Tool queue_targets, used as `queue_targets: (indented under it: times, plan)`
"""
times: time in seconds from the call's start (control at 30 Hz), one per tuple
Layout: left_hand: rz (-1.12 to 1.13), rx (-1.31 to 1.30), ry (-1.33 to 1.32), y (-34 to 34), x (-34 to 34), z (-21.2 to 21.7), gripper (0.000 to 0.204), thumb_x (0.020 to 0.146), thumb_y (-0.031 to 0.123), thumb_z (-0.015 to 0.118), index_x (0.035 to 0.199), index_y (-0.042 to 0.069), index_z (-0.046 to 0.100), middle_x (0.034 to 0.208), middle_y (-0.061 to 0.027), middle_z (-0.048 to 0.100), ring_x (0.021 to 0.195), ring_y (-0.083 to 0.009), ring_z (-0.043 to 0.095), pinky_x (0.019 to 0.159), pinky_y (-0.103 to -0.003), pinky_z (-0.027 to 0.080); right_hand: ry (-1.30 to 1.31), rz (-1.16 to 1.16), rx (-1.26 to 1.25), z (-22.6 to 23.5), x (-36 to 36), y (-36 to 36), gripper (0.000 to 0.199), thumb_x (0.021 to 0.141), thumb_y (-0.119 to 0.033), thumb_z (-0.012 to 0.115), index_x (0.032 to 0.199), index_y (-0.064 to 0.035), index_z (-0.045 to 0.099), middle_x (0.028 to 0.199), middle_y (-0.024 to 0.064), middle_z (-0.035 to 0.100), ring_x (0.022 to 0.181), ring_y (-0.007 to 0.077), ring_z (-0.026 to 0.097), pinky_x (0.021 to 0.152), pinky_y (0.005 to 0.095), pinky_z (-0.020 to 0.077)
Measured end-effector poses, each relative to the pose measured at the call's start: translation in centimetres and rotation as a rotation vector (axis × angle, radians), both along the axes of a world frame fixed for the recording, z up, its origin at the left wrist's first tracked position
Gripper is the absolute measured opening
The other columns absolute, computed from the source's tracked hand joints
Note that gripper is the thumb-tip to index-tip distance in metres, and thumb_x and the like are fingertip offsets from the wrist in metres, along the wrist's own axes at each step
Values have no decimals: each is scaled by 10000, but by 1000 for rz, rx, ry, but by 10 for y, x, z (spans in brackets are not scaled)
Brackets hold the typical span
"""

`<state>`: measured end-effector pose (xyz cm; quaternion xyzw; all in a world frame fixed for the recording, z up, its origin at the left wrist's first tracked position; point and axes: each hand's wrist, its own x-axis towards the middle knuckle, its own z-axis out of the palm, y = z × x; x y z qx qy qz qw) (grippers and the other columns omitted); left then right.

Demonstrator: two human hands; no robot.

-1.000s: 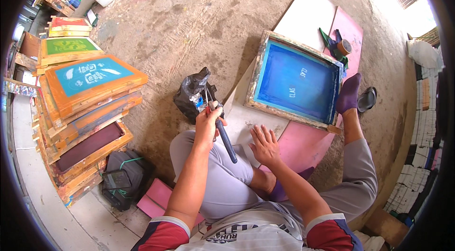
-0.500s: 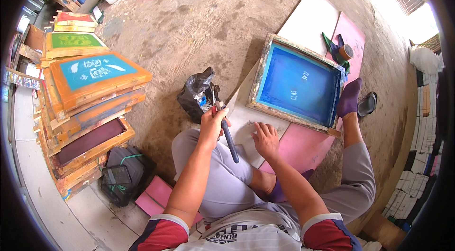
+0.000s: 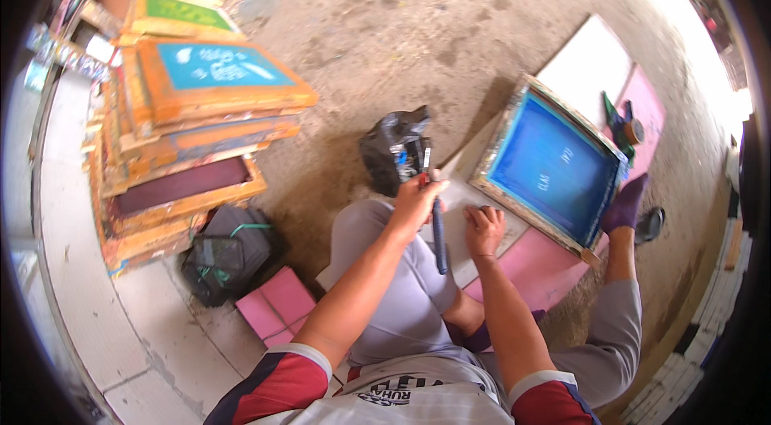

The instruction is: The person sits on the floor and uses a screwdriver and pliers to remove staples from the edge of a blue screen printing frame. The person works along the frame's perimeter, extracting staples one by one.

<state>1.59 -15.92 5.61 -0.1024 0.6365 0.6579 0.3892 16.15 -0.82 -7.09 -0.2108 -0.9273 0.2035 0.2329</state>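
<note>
My left hand [image 3: 418, 207] is closed around a slim tool [image 3: 439, 240] with a long dark blue handle, a red part and a thin metal tip. Its exact kind I cannot make out. The tip points away from me, beside a crumpled black plastic bag [image 3: 384, 154] with bits of litter in its mouth. My right hand [image 3: 484, 226] rests with bent, parted fingers on a pale board [image 3: 462, 199] and holds nothing. Right of it, a screen-printing frame [image 3: 514, 204] with blue mesh and pale lettering lies across the pale and pink boards [image 3: 538, 260].
Wooden printing screens [image 3: 193, 124] stand stacked at the left. A dark bag [image 3: 233, 244] and pink tiles [image 3: 275, 302] are nearer me. Beyond the blue screen are a tape roll [image 3: 634, 132] and a green clamp-like item [image 3: 617, 124]. A sandal [image 3: 649, 226] lies by my foot.
My view has shifted, so the whole scene sits further right. My left hand still grips the tool. The fingers of my right hand are more bent on the board.
</note>
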Motion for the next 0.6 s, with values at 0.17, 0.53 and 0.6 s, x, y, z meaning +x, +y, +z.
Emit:
queue_targets:
  times: [0.17, 0.53, 0.6]
  plan:
    - [19, 72, -4, -1, 2, -7, 322, 935, 296, 731, 1186, 101, 679, 664, -59, 667, 460, -81, 547, 402, -241, 357, -21, 177, 157, -6, -3, 11, 111, 809, -116, 714, 918, -131, 713, 902, 48, 621, 905, 285, 589, 748, 431, 457]
    - [157, 163, -17, -13, -7, 0, 173, 954, 237, 716, 957, 88, 629, 633, 3, 574, 484, -94, 573, 385, -264, 366, -258, 185, 7, 1, -30, 5, 50, 908, -67, 591, 925, -33, 560, 917, 162, 569, 903, 392, 574, 775, 511, 469]
    - [183, 157, -17, -17, -9, -2, 180, 954, 241, 718, 962, 83, 631, 645, 5, 573, 491, -91, 570, 388, -264, 366, -125, 236, -124, 23, -52, -11, 66, 902, -17, 606, 909, -11, 541, 891, 170, 579, 872, 403, 573, 755, 507, 465]
